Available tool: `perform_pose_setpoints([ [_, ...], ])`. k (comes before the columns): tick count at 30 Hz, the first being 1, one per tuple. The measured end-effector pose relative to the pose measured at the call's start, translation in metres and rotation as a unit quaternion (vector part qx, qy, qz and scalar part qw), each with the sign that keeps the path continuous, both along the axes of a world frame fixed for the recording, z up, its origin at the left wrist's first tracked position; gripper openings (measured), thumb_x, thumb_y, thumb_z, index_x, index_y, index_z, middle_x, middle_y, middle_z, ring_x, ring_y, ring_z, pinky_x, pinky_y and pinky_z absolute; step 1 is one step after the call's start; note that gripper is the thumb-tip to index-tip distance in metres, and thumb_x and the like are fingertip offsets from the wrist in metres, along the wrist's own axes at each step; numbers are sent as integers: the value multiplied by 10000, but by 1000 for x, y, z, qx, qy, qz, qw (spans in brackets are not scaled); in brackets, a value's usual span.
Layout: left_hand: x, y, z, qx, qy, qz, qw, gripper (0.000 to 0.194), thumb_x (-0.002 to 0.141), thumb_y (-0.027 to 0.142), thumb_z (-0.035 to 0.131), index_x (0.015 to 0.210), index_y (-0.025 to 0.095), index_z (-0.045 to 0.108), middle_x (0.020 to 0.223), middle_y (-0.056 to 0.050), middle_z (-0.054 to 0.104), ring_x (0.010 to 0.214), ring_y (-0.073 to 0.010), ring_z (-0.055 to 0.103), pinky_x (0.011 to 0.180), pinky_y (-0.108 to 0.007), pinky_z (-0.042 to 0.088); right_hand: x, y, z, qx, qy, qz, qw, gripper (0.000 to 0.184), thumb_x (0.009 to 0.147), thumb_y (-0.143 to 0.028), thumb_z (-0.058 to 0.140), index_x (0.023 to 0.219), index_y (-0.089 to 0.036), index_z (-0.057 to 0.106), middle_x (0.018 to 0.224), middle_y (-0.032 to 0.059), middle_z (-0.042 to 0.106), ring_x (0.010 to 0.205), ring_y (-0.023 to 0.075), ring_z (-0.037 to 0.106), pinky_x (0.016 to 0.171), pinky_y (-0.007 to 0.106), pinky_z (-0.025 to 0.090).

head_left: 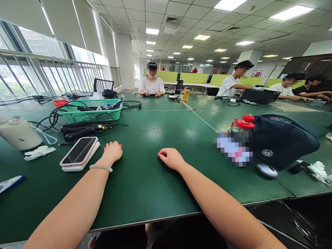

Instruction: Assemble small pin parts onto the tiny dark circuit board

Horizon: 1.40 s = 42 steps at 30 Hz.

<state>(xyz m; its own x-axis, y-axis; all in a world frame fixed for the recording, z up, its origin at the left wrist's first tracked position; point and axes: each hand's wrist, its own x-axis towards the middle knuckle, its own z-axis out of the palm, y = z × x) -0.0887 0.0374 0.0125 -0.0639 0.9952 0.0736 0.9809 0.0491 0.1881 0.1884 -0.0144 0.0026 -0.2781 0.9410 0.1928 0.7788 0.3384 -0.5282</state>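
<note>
Saw phone (80, 151) stacked on white slab (75, 168) just beside left hand (112, 152), fingers of right hand (172, 158) curled together, couldn't tell left's; risked knocking phone off stack with a careless leftward sweep.

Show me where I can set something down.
Bare table lies between the left hand and right hand, and beyond them between the green basket and red-lidded bottle. It's crowded left around the phone and right around the dark bag.

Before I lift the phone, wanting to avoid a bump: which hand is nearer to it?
Left. The left hand rests just right of the phone; the right hand lies farther right on the green table.
</note>
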Motion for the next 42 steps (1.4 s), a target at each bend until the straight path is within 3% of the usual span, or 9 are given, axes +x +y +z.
perform_pose_setpoints([
  [3, 23, -9, -1, -2, -36, -45, 998, 358, 863, 229, 310, 1018, 15, 551, 1138, -314, 529, 1135, -368, 475, 931, -483, 345, -1, -1, 1, -2, -14, 4, 1000, 183, 829, -292, 514, 833, -231, 687, 813, 8, 670, 708, 121, 573, 633, 241, 402],
  [7, 63, -32, 2, -13, -106, -173, 979, 284, 884, 312, 336, 963, 173, 570, 1181, -143, 589, 1122, -236, 525, 958, -331, 373, -1, -1, 3, -9, -37, 16, 999, 140, 795, -307, 585, 870, -239, 682, 751, -7, 646, 674, 113, 557, 592, 232, 373],
  [8, 72, -38, 3, -17, -138, -212, 967, 280, 889, 349, 333, 949, 205, 566, 1236, -106, 570, 1148, -213, 512, 960, -307, 377, -2, -1, 3, -7, -41, 19, 999, 152, 783, -321, 606, 889, -238, 677, 736, -10, 637, 666, 111, 551, 585, 230, 364],
  [10, 87, -51, 7, -44, -276, -295, 914, 275, 881, 393, 353, 870, 206, 554, 1287, -113, 538, 1176, -237, 489, 970, -344, 372, -2, -1, 4, -4, -45, 19, 999, 194, 760, -338, 639, 921, -232, 661, 722, -15, 622, 651, 108, 539, 567, 224, 343],
  [15, 102, -65, 11, -70, -318, -335, 884, 324, 876, 462, 348, 859, 197, 533, 1039, -97, 636, 954, -226, 572, 885, -359, 422, -5, -1, 4, -5, -44, 3, 999, 212, 755, -332, 646, 930, -218, 612, 736, -16, 612, 625, 101, 519, 537, 215, 303],
  [20, 99, -57, 1, -63, -407, -325, 851, 372, 876, 498, 361, 974, 187, 539, 1243, -116, 550, 1147, -218, 495, 992, -357, 356, -7, 0, -1, 8, -63, 1, 998, 191, 777, -381, 620, 879, -219, 619, 753, -6, 621, 659, 112, 539, 543, 222, 299],
  [29, 101, -48, -10, 5, -411, -239, 880, 255, 897, 394, 352, 886, 191, 506, 1107, -95, 605, 1037, -199, 550, 932, -340, 399, -14, -5, -2, 49, -112, -9, 992, 220, 841, -427, 532, 821, -214, 584, 806, 5, 647, 724, 136, 582, 595, 241, 351],
  [35, 108, -58, -7, 36, -316, -296, 901, 235, 907, 287, 308, 840, 186, 509, 883, -63, 603, 828, -190, 548, 803, -345, 435, -23, -6, -2, 93, -216, 22, 972, 299, 939, -284, 286, 1034, -168, 544, 917, 73, 629, 754, 173, 604, 640, 279, 398],
  [42, 112, -60, -11, 45, -254, -301, 918, 201, 901, 216, 292, 822, 191, 475, 844, -55, 562, 804, -193, 527, 784, -360, 426, -17, -2, -4, 93, -230, 65, 966, 250, 917, -245, 315, 984, -165, 543, 899, 66, 623, 764, 171, 591, 672, 277, 395],
])
